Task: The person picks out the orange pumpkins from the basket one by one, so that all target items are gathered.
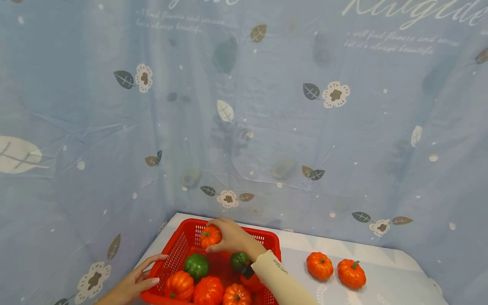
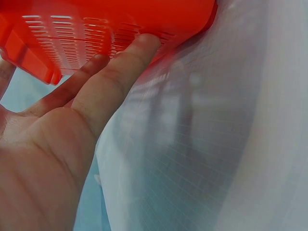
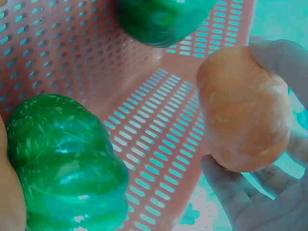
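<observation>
My right hand (image 1: 230, 235) grips a small orange pumpkin (image 1: 210, 238) above the back left part of the red basket (image 1: 176, 250). Thumb and fingers stand on either side of this pumpkin in the right wrist view. Straight fingers of my left hand (image 1: 135, 281) touch the basket's left side, at the rim and along the slotted outer wall (image 2: 101, 33). Inside the basket lie a green pumpkin (image 1: 197, 266), a second green pumpkin (image 1: 238, 261) and several orange pumpkins (image 1: 209, 291) near the front. My right forearm partly covers the basket's right side.
Two orange pumpkins, one (image 1: 319, 266) nearer the basket and one (image 1: 351, 274) further right, sit on the white table (image 1: 305, 243). Blue patterned curtain (image 1: 267, 127) hangs behind the table and along its left side.
</observation>
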Action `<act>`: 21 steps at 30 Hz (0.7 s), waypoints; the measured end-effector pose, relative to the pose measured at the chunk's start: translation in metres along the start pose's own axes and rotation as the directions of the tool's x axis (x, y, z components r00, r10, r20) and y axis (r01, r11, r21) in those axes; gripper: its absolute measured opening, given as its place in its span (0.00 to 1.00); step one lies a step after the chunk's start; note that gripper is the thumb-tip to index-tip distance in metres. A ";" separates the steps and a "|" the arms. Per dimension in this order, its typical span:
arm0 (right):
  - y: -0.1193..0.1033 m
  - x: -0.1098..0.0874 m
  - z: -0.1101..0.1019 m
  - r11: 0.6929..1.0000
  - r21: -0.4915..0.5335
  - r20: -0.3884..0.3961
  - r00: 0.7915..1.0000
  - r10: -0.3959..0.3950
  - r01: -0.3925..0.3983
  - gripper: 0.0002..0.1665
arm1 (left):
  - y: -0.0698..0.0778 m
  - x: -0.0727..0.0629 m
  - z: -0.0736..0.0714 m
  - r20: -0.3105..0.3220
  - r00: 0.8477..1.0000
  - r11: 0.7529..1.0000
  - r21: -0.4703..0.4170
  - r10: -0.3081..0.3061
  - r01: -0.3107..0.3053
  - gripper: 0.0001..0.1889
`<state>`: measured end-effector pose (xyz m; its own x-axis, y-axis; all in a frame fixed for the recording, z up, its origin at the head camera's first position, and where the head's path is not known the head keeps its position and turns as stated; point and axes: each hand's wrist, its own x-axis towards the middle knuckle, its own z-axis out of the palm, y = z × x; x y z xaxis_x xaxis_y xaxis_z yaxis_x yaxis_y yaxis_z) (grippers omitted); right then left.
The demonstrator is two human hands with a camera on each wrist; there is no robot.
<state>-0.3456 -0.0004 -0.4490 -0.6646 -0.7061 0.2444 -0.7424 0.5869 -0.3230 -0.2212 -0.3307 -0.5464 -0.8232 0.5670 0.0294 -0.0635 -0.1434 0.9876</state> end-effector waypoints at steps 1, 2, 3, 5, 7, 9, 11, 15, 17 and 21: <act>0.000 -0.001 -0.002 1.000 0.001 -0.012 1.000 -0.009 0.009 0.43 | 0.000 0.000 0.000 -0.006 1.000 1.000 -0.005 -0.004 0.004 0.25; -0.001 -0.001 -0.005 1.000 0.004 -0.023 1.000 -0.015 0.015 0.43 | 0.000 0.000 -0.001 -0.009 1.000 1.000 -0.006 -0.007 0.007 0.25; -0.002 -0.002 -0.007 1.000 0.010 -0.029 0.999 -0.016 0.016 0.42 | 0.000 0.000 -0.001 -0.010 1.000 1.000 -0.003 -0.005 0.005 0.25; -0.004 -0.004 -0.011 0.999 0.021 -0.045 0.999 -0.025 0.026 0.42 | -0.001 0.000 -0.001 -0.010 1.000 1.000 0.007 -0.002 0.002 0.25; -0.005 -0.006 -0.016 0.999 0.037 -0.060 0.998 -0.032 0.034 0.41 | -0.001 0.001 -0.002 -0.013 1.000 1.000 0.015 -0.009 0.009 0.25; -0.007 -0.009 -0.020 0.996 0.075 -0.075 0.997 -0.033 0.039 0.40 | -0.001 0.002 -0.002 -0.017 1.000 1.000 0.024 -0.016 0.016 0.25; -0.009 -0.013 -0.025 0.991 0.125 -0.093 0.995 -0.038 0.050 0.39 | -0.001 0.003 -0.002 -0.024 0.999 0.999 0.019 -0.029 0.029 0.24; -0.011 -0.021 -0.034 0.967 0.248 -0.105 0.994 -0.025 0.050 0.39 | -0.001 0.004 -0.003 -0.005 1.000 1.000 0.006 -0.027 0.027 0.24; -0.012 -0.025 -0.039 0.959 0.280 -0.104 0.994 -0.010 0.039 0.39 | -0.001 0.003 -0.004 0.009 1.000 1.000 0.008 -0.016 0.016 0.25; -0.012 -0.031 -0.048 0.954 0.299 -0.115 0.993 0.007 0.028 0.38 | -0.001 0.002 -0.006 0.021 1.000 1.000 0.007 -0.009 0.008 0.25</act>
<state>-0.3199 0.0337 -0.4094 -0.6749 -0.6521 0.3453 -0.7013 0.4214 -0.5750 -0.2263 -0.3339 -0.5486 -0.8109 0.5847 0.0242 -0.0667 -0.1334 0.9888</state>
